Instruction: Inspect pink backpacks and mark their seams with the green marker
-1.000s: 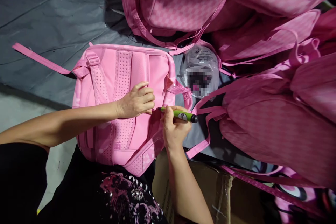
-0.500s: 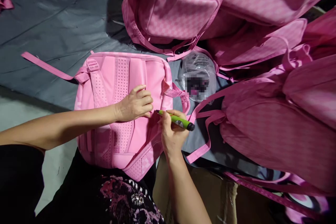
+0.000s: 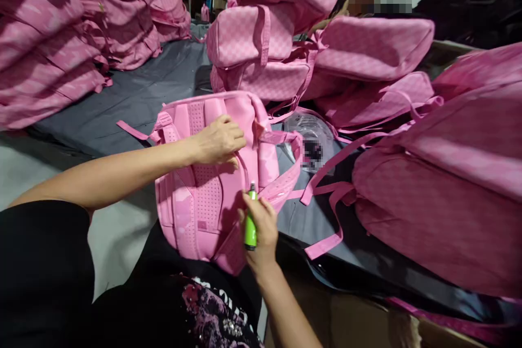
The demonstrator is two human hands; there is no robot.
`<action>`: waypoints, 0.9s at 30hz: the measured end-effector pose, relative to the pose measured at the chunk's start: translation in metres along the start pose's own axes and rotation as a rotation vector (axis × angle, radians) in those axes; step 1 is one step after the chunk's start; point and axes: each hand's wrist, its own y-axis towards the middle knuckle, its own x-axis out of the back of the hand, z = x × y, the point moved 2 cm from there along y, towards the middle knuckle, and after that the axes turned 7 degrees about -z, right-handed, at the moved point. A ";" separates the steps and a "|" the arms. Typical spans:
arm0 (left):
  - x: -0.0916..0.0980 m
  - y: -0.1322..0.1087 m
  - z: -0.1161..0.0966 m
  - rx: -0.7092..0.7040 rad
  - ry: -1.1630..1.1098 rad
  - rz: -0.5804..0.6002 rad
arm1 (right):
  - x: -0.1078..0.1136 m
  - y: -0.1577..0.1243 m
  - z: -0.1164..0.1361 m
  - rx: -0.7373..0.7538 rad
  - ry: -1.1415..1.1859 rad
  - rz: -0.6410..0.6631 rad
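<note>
A pink backpack [image 3: 204,196] lies back-side up on the grey table cover in front of me, its padded mesh panel and shoulder straps facing up. My left hand [image 3: 218,141] rests on its upper part with the fingers curled and gripping the fabric near the top handle. My right hand [image 3: 256,231] is closed around a green lighter [image 3: 250,223], held upright with its tip close to the backpack's right shoulder strap [image 3: 281,185].
Piles of pink backpacks [image 3: 375,49] stand behind and to the right, with more stacked at the far left [image 3: 49,38]. A clear plastic bag [image 3: 312,138] lies between them. Another person is partly visible at the top right. A cardboard box [image 3: 367,321] sits below the table edge.
The view has tilted up, showing more of the room. My right hand has drawn back toward me and turned the green lighter upright. My left hand has lifted and gripped the backpack's top.
</note>
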 end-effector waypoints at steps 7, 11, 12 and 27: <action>0.146 -0.005 -0.066 0.174 0.017 -0.108 | 0.088 0.021 0.033 0.188 -0.029 -0.129; 0.126 -0.025 -0.093 0.364 -0.016 -0.107 | 0.083 0.025 0.015 0.360 -0.156 -0.097; 0.107 -0.032 -0.095 0.407 -0.039 -0.053 | 0.074 0.023 0.004 0.400 -0.192 -0.099; 0.044 -0.012 -0.044 0.331 -0.072 0.194 | -0.024 0.010 -0.012 0.315 -0.050 -0.078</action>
